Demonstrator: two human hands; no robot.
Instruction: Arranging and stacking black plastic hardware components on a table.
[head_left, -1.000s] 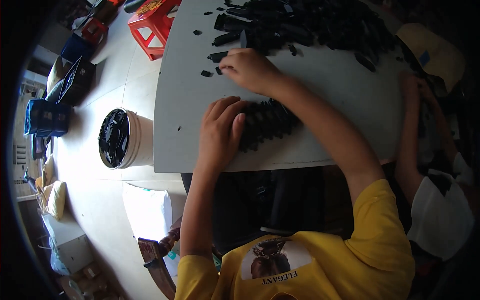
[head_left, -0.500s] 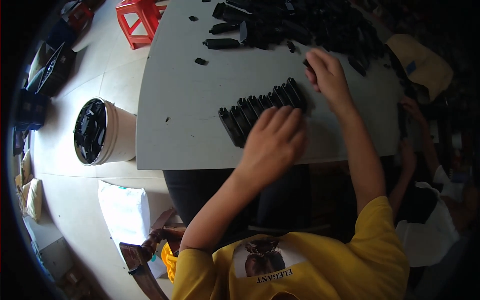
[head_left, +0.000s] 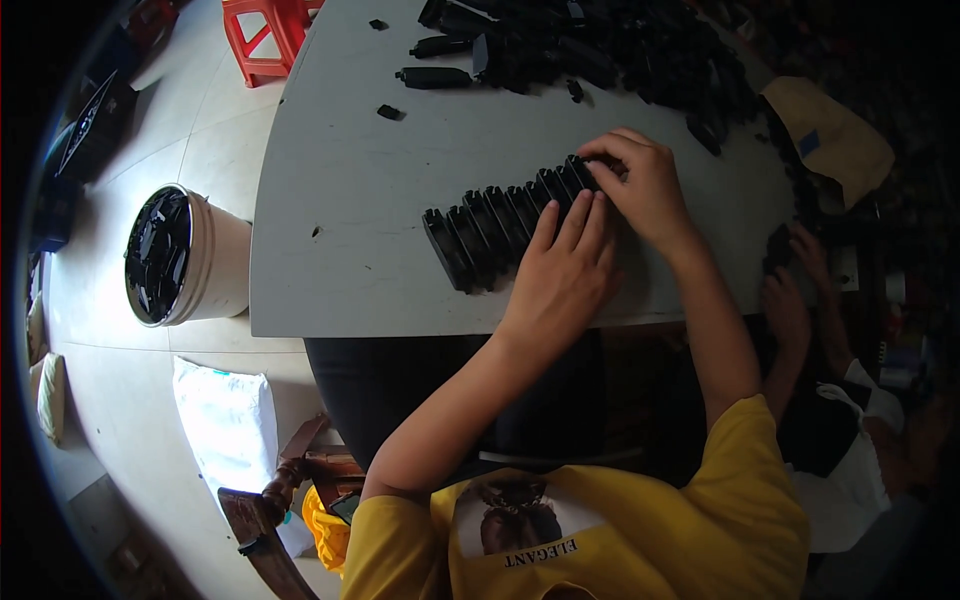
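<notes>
A slanting row of long, narrow black plastic parts (head_left: pixel 487 225) lies side by side on the grey table. Over the right part of this row is my left hand (head_left: pixel 568 262), its fingers stretched out and their tips resting on the parts. My right hand (head_left: pixel 642 185) pinches at the far end of the rightmost part, thumb and forefinger together. The small black piece in that pinch is mostly covered by the fingers.
A big heap of black parts (head_left: pixel 600 50) covers the table's far side, with small loose black pieces (head_left: pixel 390 112) beside it. On the floor at left stands a white bucket (head_left: pixel 215 260) of black parts. A co-worker's hands (head_left: pixel 790 290) handle something dark at right.
My right hand has come down and toward me, bringing the small black piece to the row's right end. My left fingers have straightened along the parts. The whole view has shifted slightly.
</notes>
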